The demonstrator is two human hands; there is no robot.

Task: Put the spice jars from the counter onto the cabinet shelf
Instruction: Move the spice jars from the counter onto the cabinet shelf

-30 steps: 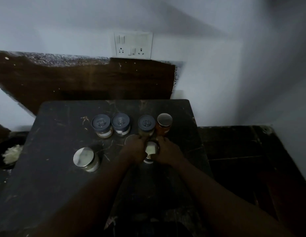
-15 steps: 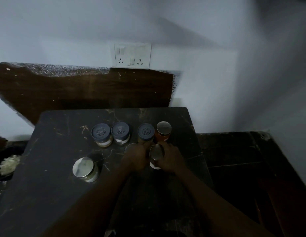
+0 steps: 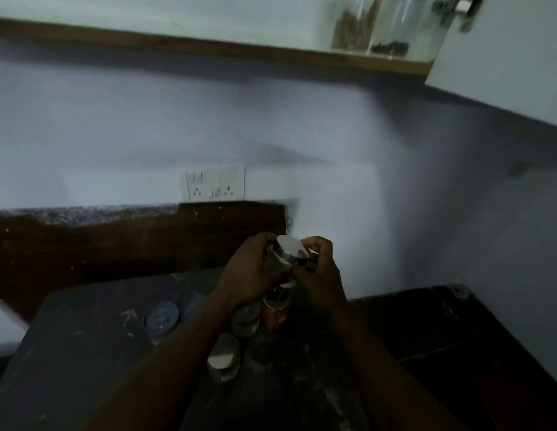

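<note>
A spice jar with a silver lid (image 3: 288, 251) is held up above the dark counter (image 3: 84, 353), tilted, between both hands. My left hand (image 3: 249, 275) grips it from the left and my right hand (image 3: 320, 269) from the right. Below them on the counter stand a grey-lidded jar (image 3: 162, 317), a silver-lidded jar (image 3: 223, 356), a jar (image 3: 246, 321) partly hidden by my left arm, and an orange-red jar (image 3: 274, 312). The wooden cabinet shelf (image 3: 208, 46) runs across the top of the view.
Two glass jars (image 3: 373, 26) with dark contents stand on the shelf at the upper right, beside an open white cabinet door (image 3: 504, 57). A switch and socket plate (image 3: 215, 183) is on the wall. A lower dark surface (image 3: 442, 337) lies to the right.
Both hands have lifted the silver-lidded jar off the counter to about chest height. The view has tilted upward, bringing the shelf into sight.
</note>
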